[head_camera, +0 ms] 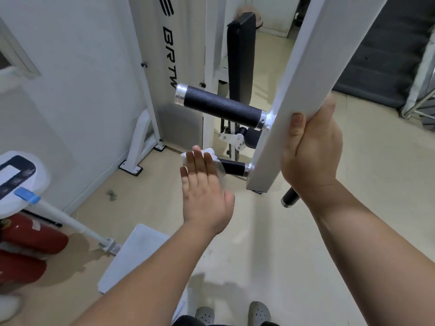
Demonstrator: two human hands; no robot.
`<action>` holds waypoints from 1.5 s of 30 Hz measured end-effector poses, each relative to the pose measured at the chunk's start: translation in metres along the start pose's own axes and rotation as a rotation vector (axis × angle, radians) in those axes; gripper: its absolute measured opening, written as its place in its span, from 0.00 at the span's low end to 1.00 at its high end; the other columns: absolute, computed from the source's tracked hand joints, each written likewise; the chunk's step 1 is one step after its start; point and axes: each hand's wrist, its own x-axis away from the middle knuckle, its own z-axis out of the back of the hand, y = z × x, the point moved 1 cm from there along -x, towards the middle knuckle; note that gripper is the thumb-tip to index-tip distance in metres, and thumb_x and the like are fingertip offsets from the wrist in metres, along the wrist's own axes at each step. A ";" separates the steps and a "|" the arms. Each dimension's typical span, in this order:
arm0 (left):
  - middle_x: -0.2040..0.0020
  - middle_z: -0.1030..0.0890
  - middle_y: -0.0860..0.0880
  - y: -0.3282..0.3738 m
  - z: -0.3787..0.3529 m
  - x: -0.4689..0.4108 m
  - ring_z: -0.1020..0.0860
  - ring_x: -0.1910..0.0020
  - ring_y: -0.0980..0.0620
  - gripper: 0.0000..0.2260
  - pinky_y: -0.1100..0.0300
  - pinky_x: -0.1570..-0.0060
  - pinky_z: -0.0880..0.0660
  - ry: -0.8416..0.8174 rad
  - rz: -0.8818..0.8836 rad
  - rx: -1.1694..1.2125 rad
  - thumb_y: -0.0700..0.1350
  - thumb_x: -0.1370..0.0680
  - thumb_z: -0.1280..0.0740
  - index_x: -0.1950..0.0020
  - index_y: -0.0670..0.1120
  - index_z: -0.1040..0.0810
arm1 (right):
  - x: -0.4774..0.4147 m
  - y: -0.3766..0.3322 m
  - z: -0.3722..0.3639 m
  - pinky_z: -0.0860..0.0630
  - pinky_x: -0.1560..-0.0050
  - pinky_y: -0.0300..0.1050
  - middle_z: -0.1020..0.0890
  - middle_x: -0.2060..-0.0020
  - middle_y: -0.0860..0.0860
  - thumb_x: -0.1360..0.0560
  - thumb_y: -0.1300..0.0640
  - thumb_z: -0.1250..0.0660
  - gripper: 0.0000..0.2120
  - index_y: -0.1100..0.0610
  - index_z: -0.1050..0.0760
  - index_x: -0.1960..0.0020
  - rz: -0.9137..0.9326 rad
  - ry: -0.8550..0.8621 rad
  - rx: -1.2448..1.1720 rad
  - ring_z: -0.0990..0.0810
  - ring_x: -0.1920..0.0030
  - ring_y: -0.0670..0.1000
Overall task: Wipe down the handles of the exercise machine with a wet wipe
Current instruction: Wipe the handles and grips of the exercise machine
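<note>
A white machine arm (303,74) slants down the middle right, and my right hand (310,151) is wrapped around its lower end. Two black handles stick out to its left: an upper handle (222,108) with silver end caps, and a lower handle (233,167). My left hand (204,191) presses a white wet wipe (209,152) against the outer end of the lower handle, fingers straight and flat. A third black handle (290,198) pokes out below my right wrist.
The white weight-stack frame (164,55) and a black padded backrest (241,57) stand behind the handles. Red fire extinguishers (30,241) lie at the lower left under a white device (21,182). A white towel (131,255) lies on the beige floor.
</note>
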 end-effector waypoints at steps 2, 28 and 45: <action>0.20 0.66 0.36 0.018 0.001 -0.002 0.67 0.20 0.39 0.40 0.44 0.22 0.65 0.033 0.131 0.161 0.56 0.24 0.52 0.20 0.37 0.64 | 0.001 0.000 0.002 0.39 0.61 0.45 0.26 0.58 0.46 0.17 0.44 0.51 0.29 0.65 0.36 0.28 0.001 -0.017 -0.010 0.29 0.63 0.52; 0.21 0.73 0.53 0.103 0.010 -0.044 0.67 0.32 0.77 0.32 0.67 0.22 0.57 0.498 0.753 1.186 0.62 0.16 0.53 0.18 0.50 0.62 | -0.015 0.020 0.029 0.27 0.44 0.58 0.27 0.34 0.65 0.21 0.41 0.35 0.48 0.70 0.58 0.20 0.408 -0.409 -0.023 0.27 0.39 0.63; 0.21 0.74 0.50 0.087 0.010 -0.058 0.61 0.20 0.60 0.30 0.72 0.32 0.56 0.501 0.793 1.182 0.56 0.14 0.50 0.18 0.49 0.63 | -0.016 0.028 0.020 0.25 0.42 0.60 0.21 0.42 0.61 0.28 0.29 0.42 0.53 0.57 0.65 0.20 0.400 -0.413 0.082 0.23 0.42 0.63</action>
